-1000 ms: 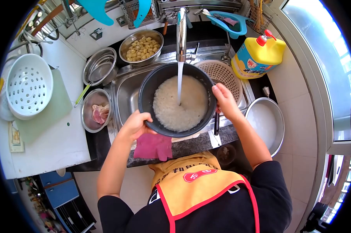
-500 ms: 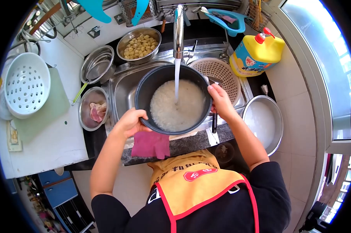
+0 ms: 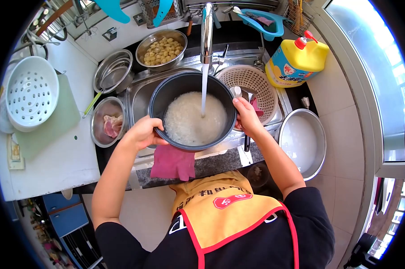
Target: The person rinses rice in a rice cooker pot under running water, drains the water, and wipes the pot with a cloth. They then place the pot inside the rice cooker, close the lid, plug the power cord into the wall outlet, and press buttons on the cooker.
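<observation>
A dark round pot (image 3: 157, 99) with rice and cloudy water (image 3: 194, 121) is held over the sink (image 3: 139, 101). Water runs into it from the tap (image 3: 206, 40). My left hand (image 3: 144, 132) grips the pot's rim at the lower left, thumb on the edge. On the right side my right hand (image 3: 248, 117) holds the rim; its fingers are partly hidden. Behind that hand a beige perforated basket (image 3: 267, 96) sits in the sink, with something reddish and a white-ended utensil inside. A pink cloth (image 3: 172, 163) hangs over the counter edge below the pot.
Left of the sink are a bowl of meat (image 3: 98, 123), a strainer in a steel bowl (image 3: 114, 74) and a white colander (image 3: 32, 94). A bowl of pale yellow pieces (image 3: 162, 50) is behind. At right stand a yellow jug (image 3: 296, 62) and a basin of cloudy water (image 3: 303, 142).
Both hands have moved left with the pot, and the water stream now falls nearer its right side. More of the basket and the things in it shows.
</observation>
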Tool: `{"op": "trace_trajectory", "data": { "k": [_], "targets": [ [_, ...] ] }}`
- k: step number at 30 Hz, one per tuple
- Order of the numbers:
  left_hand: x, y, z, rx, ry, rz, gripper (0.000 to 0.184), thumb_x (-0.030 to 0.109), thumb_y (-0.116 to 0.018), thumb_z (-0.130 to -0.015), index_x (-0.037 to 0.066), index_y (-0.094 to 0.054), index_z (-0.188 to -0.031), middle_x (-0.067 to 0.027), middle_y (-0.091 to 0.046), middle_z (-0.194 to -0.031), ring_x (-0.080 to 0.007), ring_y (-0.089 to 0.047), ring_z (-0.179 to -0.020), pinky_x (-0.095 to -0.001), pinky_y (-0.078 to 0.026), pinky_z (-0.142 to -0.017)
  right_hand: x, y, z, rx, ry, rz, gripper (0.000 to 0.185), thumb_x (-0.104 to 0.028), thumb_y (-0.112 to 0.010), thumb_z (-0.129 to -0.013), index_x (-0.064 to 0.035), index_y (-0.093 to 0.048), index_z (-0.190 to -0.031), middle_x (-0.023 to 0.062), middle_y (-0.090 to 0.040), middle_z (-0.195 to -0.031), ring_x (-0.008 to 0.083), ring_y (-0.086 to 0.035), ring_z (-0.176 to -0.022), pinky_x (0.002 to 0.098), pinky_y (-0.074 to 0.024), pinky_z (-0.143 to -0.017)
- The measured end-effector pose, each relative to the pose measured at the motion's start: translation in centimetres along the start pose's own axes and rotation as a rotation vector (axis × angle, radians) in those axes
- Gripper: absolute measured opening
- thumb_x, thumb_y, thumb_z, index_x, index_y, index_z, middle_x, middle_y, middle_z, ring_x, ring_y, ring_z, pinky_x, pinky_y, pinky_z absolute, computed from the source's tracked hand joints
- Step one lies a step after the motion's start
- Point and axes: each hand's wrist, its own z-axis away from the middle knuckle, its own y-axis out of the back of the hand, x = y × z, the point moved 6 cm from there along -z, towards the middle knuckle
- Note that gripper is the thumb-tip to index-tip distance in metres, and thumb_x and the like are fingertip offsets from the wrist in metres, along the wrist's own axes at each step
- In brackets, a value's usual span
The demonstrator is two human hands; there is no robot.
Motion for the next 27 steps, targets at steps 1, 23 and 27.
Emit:
{"op": "trace_trajectory", "data": {
  "k": [1, 23, 27],
  "targets": [
    [0.3, 0.0, 0.1, 0.006, 0.009, -0.003, 0.010, 0.003, -0.046, -0.072, -0.005, -0.052, -0.072, -0.0150, -0.059, -0.068, -0.0263, -0.062, -0.056, -0.0341, -0.055, -0.047, -0.1, 0.0, -0.3, 0.001, 0.000, -0.003, 0.019, -0.029, -0.041, -0.092, -0.0114, -0.048, -0.090, -0.0022, -0.041, -0.052, 0.0086, -0.038, -0.038, 0.0199, -0.0274, -0.035],
    [-2.3, -1.0, -2.6, -0.141, -0.082, 0.083, 0.012, 0.005, -0.047, -0.075, -0.004, -0.054, -0.073, -0.0137, -0.059, -0.065, -0.0244, -0.060, -0.053, -0.0346, -0.055, -0.049, -5.5, 1.6, 1.2, -0.005, 0.318, 0.493, 0.023, -0.016, -0.051, -0.085, -0.0067, -0.036, -0.071, 0.0009, -0.045, -0.055, 0.0071, -0.044, -0.039, 0.0205, -0.0346, -0.034],
    [-4.7, -0.6, -1.3, -0.122, 0.018, 0.197, 0.014, 0.009, -0.049, -0.076, -0.003, -0.055, -0.075, -0.0138, -0.061, -0.067, -0.0237, -0.061, -0.055, -0.0322, -0.055, -0.048, -5.1, -0.1, 2.3, -0.082, 0.302, 0.515, 0.022, -0.015, -0.050, -0.085, -0.0056, -0.036, -0.072, -0.0003, -0.042, -0.053, 0.0071, -0.043, -0.038, 0.0210, -0.0341, -0.033]
  ]
}}
